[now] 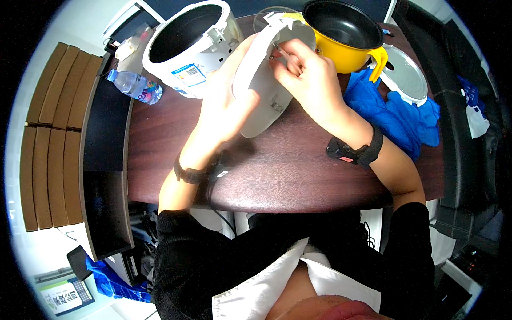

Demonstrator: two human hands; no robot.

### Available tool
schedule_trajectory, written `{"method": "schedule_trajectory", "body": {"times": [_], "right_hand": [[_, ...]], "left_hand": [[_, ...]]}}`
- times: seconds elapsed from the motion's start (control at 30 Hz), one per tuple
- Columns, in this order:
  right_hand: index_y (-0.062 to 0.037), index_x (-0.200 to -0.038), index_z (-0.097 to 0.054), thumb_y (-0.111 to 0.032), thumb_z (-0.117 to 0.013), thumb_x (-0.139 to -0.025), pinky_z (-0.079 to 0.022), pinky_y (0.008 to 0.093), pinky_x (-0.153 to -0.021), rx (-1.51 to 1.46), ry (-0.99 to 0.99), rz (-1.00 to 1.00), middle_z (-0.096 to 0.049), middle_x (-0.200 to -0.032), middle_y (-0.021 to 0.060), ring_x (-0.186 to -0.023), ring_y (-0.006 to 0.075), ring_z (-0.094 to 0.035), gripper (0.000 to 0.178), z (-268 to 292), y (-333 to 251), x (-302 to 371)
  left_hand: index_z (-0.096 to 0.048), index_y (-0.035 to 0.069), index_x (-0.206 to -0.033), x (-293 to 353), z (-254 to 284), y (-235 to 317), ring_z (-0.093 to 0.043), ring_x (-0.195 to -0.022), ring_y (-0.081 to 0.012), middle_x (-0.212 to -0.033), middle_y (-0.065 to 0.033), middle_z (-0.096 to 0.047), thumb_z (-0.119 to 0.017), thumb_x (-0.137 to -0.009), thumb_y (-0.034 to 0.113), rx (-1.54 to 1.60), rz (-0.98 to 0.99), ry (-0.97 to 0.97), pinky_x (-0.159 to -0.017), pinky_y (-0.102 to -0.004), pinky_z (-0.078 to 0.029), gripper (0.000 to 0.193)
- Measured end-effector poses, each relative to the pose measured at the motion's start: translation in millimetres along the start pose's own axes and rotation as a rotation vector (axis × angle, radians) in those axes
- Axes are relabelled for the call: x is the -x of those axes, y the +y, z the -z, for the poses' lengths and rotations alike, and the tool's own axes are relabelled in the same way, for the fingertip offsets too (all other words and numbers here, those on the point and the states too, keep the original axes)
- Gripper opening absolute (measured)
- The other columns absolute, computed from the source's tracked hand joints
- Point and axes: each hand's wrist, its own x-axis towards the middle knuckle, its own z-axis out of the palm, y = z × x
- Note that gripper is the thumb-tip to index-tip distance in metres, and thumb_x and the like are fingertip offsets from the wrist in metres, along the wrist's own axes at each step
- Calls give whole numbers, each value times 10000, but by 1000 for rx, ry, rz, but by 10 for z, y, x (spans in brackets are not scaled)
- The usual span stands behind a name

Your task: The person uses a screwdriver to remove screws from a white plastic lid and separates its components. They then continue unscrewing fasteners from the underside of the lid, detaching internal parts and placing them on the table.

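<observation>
Fingers of our right hand pinch a thin screwdriver against the white cooker lid, which our left hand grips upright near the bench's far edge; we judge the tip could slip and scratch the plastic, since the lid rests only in that hand

Bright even overhead light, soft shadows, sharp centre, fisheye-bent dark rim
</observation>
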Motion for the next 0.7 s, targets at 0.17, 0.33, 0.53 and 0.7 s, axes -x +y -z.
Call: {"method": "schedule_trajectory", "body": {"times": [0.17,0.33,0.53,0.7], "right_hand": [[-29,-958,-571,-95,-620,-799,-344,222,-457,14,-8,19,-414,-520,4,-474,52,-397,179,8,4,-9],[-31,-964,-573,-91,-621,-799,-356,222,-463,12,12,52,-433,-533,9,-487,57,-418,182,-9,49,-10],[-43,-840,-570,-133,-648,-767,-439,296,-470,54,40,81,-559,-561,81,-512,176,-588,140,60,32,-40],[-28,-823,-594,-158,-665,-770,-335,214,-438,-32,75,-35,-427,-511,-20,-466,43,-405,158,188,100,-74]], "left_hand": [[-393,-26,-1274,8,9,-19,-573,-968,-255,-1051,-210,-575,-464,-650,183,0,2,-10,-872,-326,-414,663],[-392,-33,-1272,12,7,-5,-566,-979,-257,-1065,-206,-570,-465,-652,183,27,15,-19,-874,-321,-410,660],[-395,-35,-1268,3,11,-29,-535,-1025,-250,-1100,-215,-549,-462,-655,165,47,32,4,-909,-322,-386,649],[-405,-27,-1273,16,124,-41,-527,-984,-207,-1092,-166,-553,-467,-690,136,138,216,31,-869,-293,-403,609]]}}
